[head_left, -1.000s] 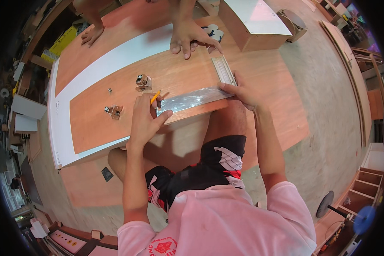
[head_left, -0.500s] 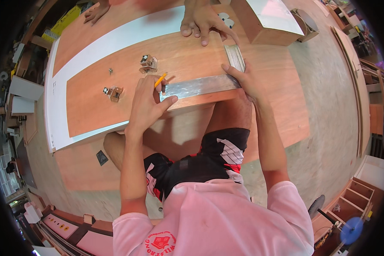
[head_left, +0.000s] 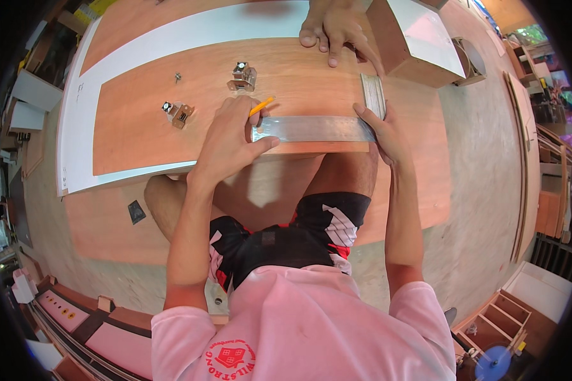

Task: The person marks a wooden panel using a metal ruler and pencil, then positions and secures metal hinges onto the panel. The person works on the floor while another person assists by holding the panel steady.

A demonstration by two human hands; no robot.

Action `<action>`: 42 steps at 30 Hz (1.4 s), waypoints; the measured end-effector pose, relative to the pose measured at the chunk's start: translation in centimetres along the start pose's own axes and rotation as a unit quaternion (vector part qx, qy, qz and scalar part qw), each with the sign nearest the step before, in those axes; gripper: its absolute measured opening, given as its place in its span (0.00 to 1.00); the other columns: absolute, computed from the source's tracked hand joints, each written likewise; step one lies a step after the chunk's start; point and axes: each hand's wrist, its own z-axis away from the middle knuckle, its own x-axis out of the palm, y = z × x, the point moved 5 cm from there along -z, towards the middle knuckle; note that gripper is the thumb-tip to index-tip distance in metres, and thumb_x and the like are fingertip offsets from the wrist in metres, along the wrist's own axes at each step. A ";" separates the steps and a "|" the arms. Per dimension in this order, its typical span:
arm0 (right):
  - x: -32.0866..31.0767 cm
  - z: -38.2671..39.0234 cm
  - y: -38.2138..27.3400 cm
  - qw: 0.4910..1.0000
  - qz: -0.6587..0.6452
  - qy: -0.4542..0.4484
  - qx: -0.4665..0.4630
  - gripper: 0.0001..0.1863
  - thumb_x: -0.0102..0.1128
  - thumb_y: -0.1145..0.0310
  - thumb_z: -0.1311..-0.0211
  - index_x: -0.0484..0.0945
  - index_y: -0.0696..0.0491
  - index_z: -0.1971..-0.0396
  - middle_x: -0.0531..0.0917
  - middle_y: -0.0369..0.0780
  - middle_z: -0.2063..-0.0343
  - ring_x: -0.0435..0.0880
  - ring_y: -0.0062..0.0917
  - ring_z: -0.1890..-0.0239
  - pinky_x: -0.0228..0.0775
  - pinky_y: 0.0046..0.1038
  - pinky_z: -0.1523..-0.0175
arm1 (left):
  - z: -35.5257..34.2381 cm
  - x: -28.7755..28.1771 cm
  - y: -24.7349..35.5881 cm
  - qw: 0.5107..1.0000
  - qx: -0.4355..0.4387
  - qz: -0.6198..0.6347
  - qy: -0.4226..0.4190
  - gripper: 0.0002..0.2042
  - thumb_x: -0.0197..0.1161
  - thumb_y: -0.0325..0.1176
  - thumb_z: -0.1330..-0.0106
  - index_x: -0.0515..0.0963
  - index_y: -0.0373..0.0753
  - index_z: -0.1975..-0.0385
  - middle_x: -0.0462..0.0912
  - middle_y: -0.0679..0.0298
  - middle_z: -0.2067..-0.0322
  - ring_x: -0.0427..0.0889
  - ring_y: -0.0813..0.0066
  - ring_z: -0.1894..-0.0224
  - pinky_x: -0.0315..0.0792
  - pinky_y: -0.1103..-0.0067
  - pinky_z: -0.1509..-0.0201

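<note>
Since the earlier frame, both hands and the steel square have slid a little toward the top of the frame with the head's tilt, and the grip looks unchanged. Toward the upper left of the frame, a small screw (head_left: 178,77) and a metal hinge (head_left: 179,113) lie on the wooden panel (head_left: 133,127), with a second hinge (head_left: 243,76) just right of them. Near the centre, the left hand (head_left: 229,136) is clenched around a yellow pencil (head_left: 260,106), its tip at the edge of the steel square (head_left: 311,128), thumb lying along the blade's near edge. Right of centre, the right hand (head_left: 384,130) presses its fingers flat on the square's far end, at the corner where its short arm (head_left: 373,95) turns up. Above, at top centre, another person's hand (head_left: 333,28) rests spread on the panel beside a wooden box (head_left: 419,44).
</note>
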 end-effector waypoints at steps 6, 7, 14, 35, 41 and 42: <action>0.1 0.3 -0.2 1.000 -0.006 -0.003 0.014 0.38 0.76 0.62 0.27 0.66 0.69 0.31 0.82 0.47 0.46 0.86 0.24 0.48 0.83 0.28 0.45 | 0.1 0.1 -0.4 1.000 0.003 -0.002 -0.006 0.22 0.82 0.38 0.45 0.75 0.38 0.59 0.74 0.60 0.66 0.73 0.54 0.58 0.69 0.63 0.50; 0.1 0.3 -0.2 1.000 -0.002 -0.003 0.014 0.38 0.77 0.62 0.27 0.66 0.69 0.31 0.82 0.47 0.46 0.86 0.24 0.48 0.83 0.28 0.45 | 0.1 0.1 -0.3 1.000 0.008 -0.005 -0.003 0.23 0.82 0.38 0.45 0.75 0.37 0.58 0.74 0.60 0.66 0.73 0.54 0.58 0.70 0.63 0.50; -0.4 0.1 0.2 1.000 0.013 0.003 -0.002 0.38 0.77 0.62 0.28 0.66 0.70 0.32 0.82 0.46 0.46 0.85 0.23 0.49 0.83 0.27 0.46 | 0.0 0.2 -0.4 0.999 -0.019 0.024 -0.012 0.22 0.83 0.36 0.45 0.77 0.37 0.56 0.76 0.60 0.64 0.74 0.55 0.58 0.70 0.63 0.50; -0.4 0.6 -0.1 1.000 0.020 -0.008 -0.015 0.43 0.86 0.60 0.39 0.68 0.71 0.36 0.84 0.46 0.52 0.88 0.25 0.53 0.83 0.27 0.49 | 0.0 0.5 -0.7 0.999 -0.015 0.042 0.002 0.27 0.85 0.35 0.49 0.79 0.34 0.52 0.77 0.62 0.64 0.74 0.60 0.56 0.71 0.67 0.49; -0.3 0.6 -0.3 1.000 0.013 -0.011 -0.021 0.40 0.84 0.63 0.37 0.69 0.70 0.36 0.85 0.45 0.53 0.88 0.24 0.54 0.84 0.26 0.50 | -0.1 0.3 -0.4 1.000 -0.006 0.022 -0.002 0.27 0.85 0.36 0.50 0.80 0.35 0.52 0.76 0.62 0.64 0.73 0.59 0.56 0.71 0.66 0.48; -0.3 0.6 -0.3 1.000 0.012 -0.010 -0.021 0.40 0.84 0.63 0.37 0.69 0.70 0.36 0.85 0.45 0.53 0.88 0.24 0.54 0.84 0.26 0.50 | -0.1 0.3 -0.3 1.000 -0.005 0.024 0.000 0.27 0.85 0.36 0.50 0.80 0.35 0.53 0.76 0.62 0.64 0.74 0.59 0.56 0.71 0.66 0.48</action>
